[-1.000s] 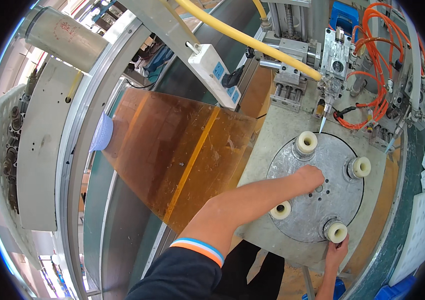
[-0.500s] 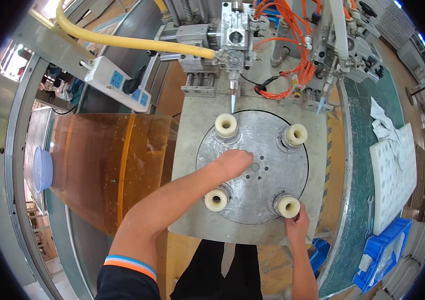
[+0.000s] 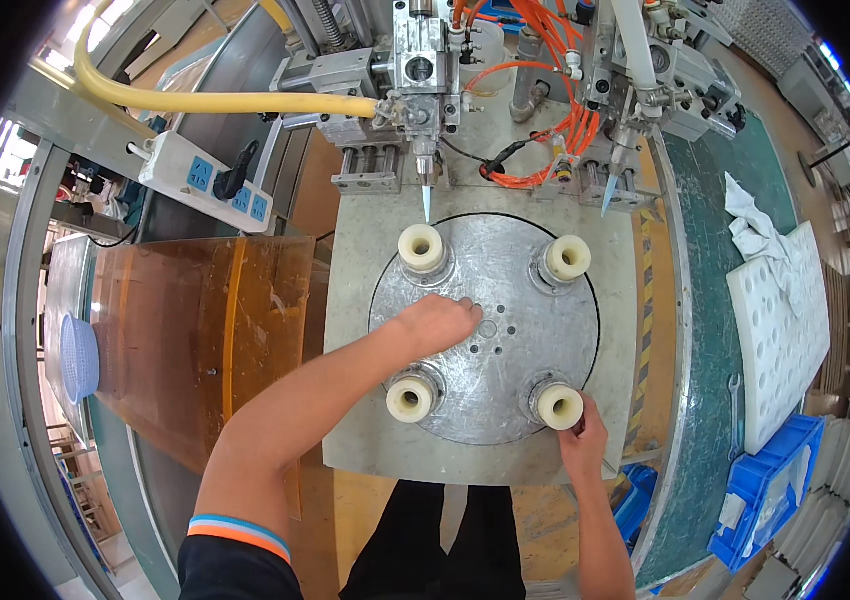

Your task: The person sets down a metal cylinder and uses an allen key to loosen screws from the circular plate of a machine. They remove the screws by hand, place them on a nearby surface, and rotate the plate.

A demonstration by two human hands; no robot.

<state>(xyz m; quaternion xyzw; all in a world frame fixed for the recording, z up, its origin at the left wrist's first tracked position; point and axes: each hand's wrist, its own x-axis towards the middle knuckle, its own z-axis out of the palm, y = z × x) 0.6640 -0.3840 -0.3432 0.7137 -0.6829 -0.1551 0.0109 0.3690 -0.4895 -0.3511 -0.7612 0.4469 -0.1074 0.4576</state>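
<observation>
A round metal disc (image 3: pixel 535 320) lies on a grey base plate (image 3: pixel 350 320) in front of me. Four-sided in layout, several cream-coloured hollow cylinders stand in metal seats around its rim. My left hand (image 3: pixel 442 325) is a closed fist over the disc, left of its centre; what its fingers hold, if anything, is hidden. With curled fingers, my right hand (image 3: pixel 585 445) grips the side of the near-right cream cylinder (image 3: pixel 560 407). The near-left cylinder (image 3: pixel 410 399) sits below my left forearm, untouched. Beyond the disc, a pale-blue nozzle tip (image 3: pixel 427 204) points down near the far-left cylinder (image 3: pixel 422 247).
A second nozzle (image 3: pixel 609 192) hangs at the far right, among orange hoses (image 3: pixel 580 125). To the left are a power strip (image 3: pixel 207 180) and an amber panel (image 3: pixel 165 335). A white perforated board (image 3: pixel 780 330), a wrench (image 3: pixel 735 415) and a blue crate (image 3: pixel 770 500) lie right.
The view has shifted, so the disc and machine appear farther left. Both hands keep nearly the same places at the disc, the right still at the near-right cylinder.
</observation>
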